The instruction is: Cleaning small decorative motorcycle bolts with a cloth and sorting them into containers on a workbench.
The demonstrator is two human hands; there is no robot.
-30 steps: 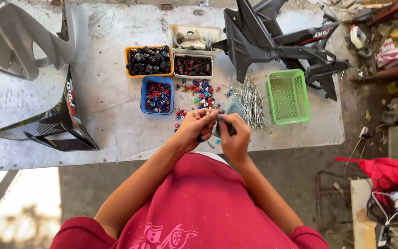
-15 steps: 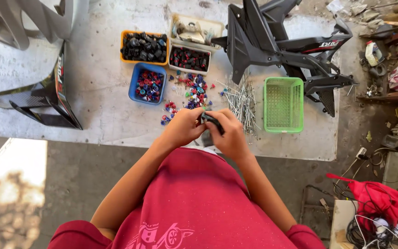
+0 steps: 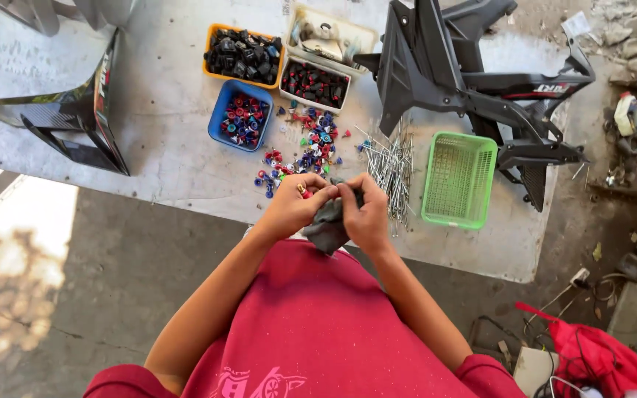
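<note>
Grey cloth [image 3: 327, 227], crumpled and dark, sits gripped between both hands [image 3: 331, 208].

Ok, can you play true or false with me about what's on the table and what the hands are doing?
1. Both hands hold a dark grey cloth. True: the left hand and right hand pinch it together near the table edge.
2. The green basket is full of screws. False: it looks empty; the long metal screws lie in a pile beside it.
3. The blue tub holds small coloured parts. True.
4. The orange tub holds red cloths. False: it holds black parts.
5. A black plastic panel lies on the table behind the basket. True.
</note>
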